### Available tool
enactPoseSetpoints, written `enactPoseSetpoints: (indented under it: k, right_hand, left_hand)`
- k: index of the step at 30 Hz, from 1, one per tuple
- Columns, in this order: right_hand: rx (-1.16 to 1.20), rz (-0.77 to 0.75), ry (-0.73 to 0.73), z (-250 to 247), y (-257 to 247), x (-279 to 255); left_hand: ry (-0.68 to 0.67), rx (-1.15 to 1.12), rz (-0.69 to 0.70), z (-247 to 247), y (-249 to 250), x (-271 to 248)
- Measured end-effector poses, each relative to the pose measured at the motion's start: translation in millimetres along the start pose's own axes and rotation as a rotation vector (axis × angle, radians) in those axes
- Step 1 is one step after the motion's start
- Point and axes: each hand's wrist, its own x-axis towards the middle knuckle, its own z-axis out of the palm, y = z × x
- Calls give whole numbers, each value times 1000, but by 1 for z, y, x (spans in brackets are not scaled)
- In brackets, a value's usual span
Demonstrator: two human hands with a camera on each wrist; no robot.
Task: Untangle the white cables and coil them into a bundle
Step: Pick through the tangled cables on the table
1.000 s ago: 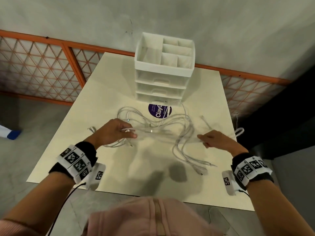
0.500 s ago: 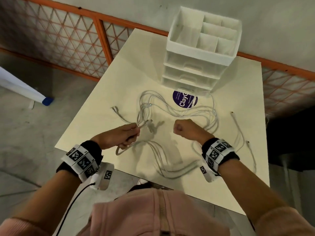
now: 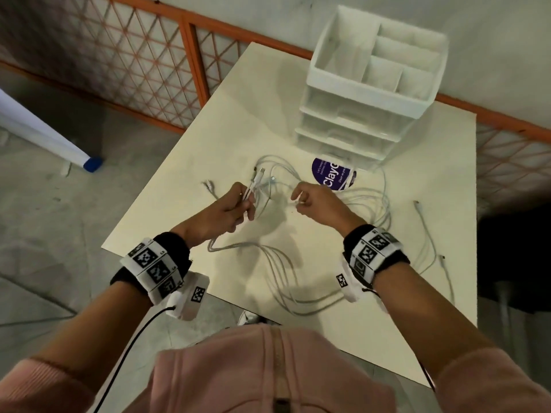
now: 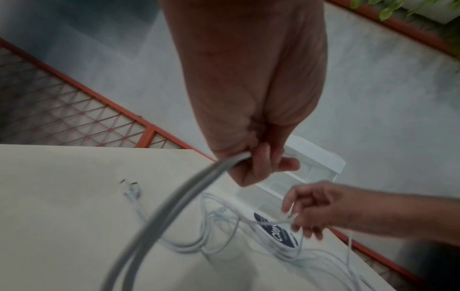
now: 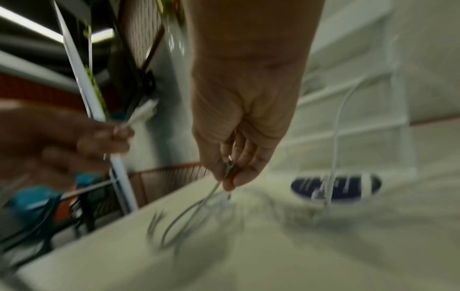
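Several white cables (image 3: 283,263) lie tangled across the cream table (image 3: 185,186), their loops reaching from the middle to the right side. My left hand (image 3: 235,204) grips a few cable ends, whose plugs (image 3: 258,174) stick up past the fingers; in the left wrist view the held cable (image 4: 179,200) arcs down from the fist (image 4: 259,163). My right hand (image 3: 304,198) hovers just right of it and pinches one thin cable end (image 5: 227,167) between thumb and fingers, a loop hanging below. Another loose plug (image 3: 208,184) rests on the table to the left.
A white drawer organiser (image 3: 369,93) stands at the table's back, with a round purple sticker (image 3: 332,174) in front of it. Two loose cable ends (image 3: 419,205) lie near the right edge. An orange mesh fence (image 3: 119,55) runs behind the table.
Both hands have risen and moved toward the back of the table. The right hand has gone from a closed fist to pinching a cable end; the left still holds its cable ends.
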Motion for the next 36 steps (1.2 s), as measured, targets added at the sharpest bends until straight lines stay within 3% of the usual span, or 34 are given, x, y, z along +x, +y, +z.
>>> enactPoseSetpoints:
  k: [3,6,11,14,20,21,23,25,27,33,36]
  right_hand:
    - [194,8,65,-56,-15,-16]
    - [245,-75,149,-102,-41,-35]
    - [343,-177,248,-128,-73,-53]
    - [369,-195,325,-127,-75,-52]
    - [443,-160,471,-100,-74,-49]
    - [478,-114,428,-94,-72,-51]
    - [539,-32,180,-79,-68,-55]
    - [498,-51,-120,-59,-58,-55]
    - [480,-47,-265,-48,-51,-59]
    - [53,81,-275,-62,-4,-75]
    - [148,144,-178,-76,28,-86]
  left_hand:
    - [104,27,109,7,13,20]
    - [185,50,247,19,31,44]
    - [107,-47,412,46,68,63]
    - [2,-161,367,56,84,60]
    - [-44,-409,256,56,85,53]
    - [-34,-446,259,59,89,53]
    - [-11,-530,254,61,98,50]
    - [31,-560,257,57,104,49]
    - [36,-532,292,53,109,47]
    - [142,-469,309,21,104,48]
    - [206,-384,306,2,97,46]
